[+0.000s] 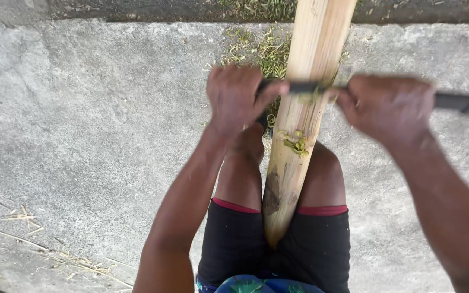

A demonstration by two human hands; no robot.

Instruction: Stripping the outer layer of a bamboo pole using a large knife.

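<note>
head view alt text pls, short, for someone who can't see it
Looking down, a person's left hand and right hand grip both ends of a dark blade laid across a pale wooden pole held between their knees, over a concrete floor with green shavings.

A grey concrete floor (82, 125) fills the view. Green and pale shavings (256, 49) lie scattered at twelve o'clock. Dry straw-like strips (33, 239) lie at eight o'clock. A darker strip of ground (137, 8) runs along the top edge.
</note>
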